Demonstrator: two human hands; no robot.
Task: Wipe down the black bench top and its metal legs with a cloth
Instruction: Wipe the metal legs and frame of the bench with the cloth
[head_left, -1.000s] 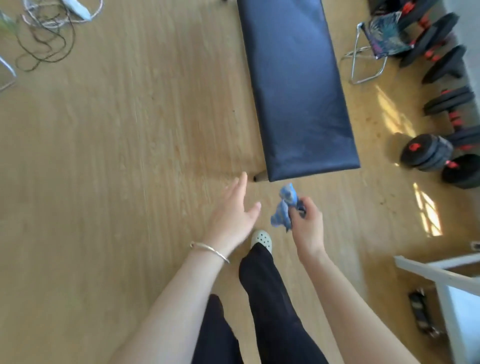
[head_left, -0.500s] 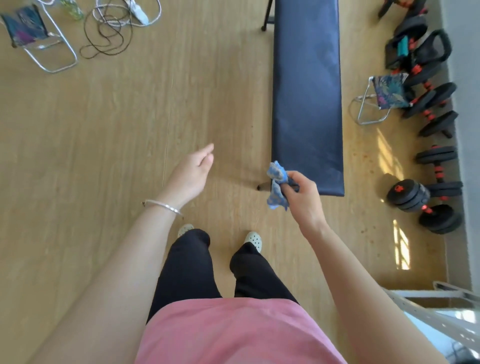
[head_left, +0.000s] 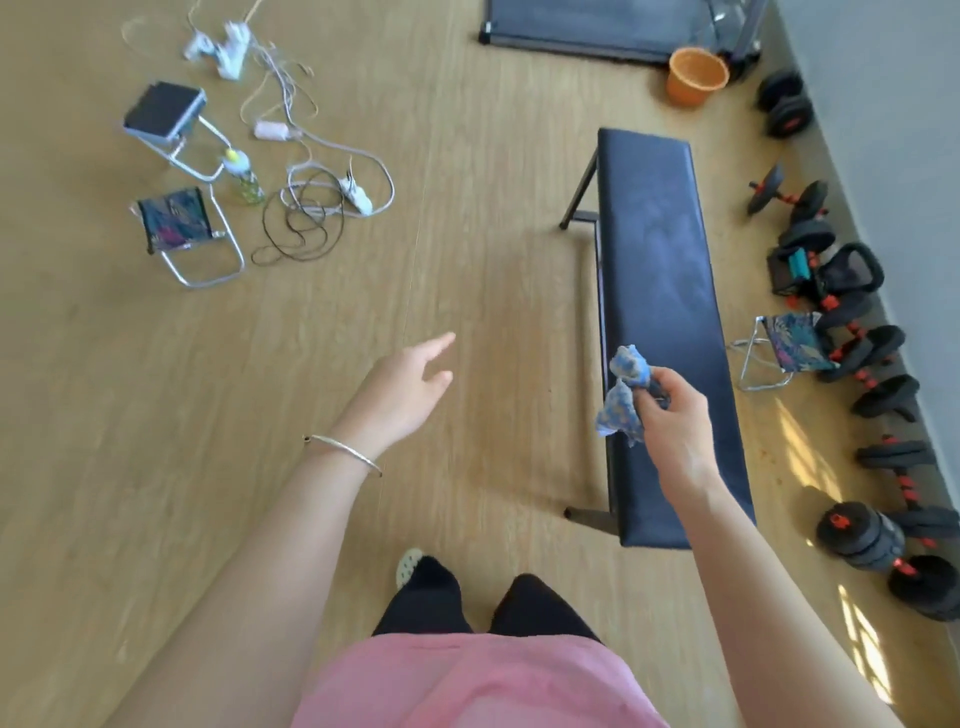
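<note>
On the floor far to the left, a patterned folding stool and a tangle of cables are lying well apart from the bench. The left hand is being held out over bare floor, its fingers straight and loosely spread, with nothing gripped; it is probably being kept free for balance. The blue cloth is being pinched in a crumpled bunch by the curled fingers of the right hand. It is being carried over the bench's left edge, toward the near end, likely so that the black top is wiped first. Whether the cloth is touching the top cannot be told. Of the metal legs, only the near-left foot and the far-left leg are being shown; the right-side legs are being hidden under the top. Part of the right edge is being covered by the forearm. Dumbbells are lying along the wall, near the right edge.
</note>
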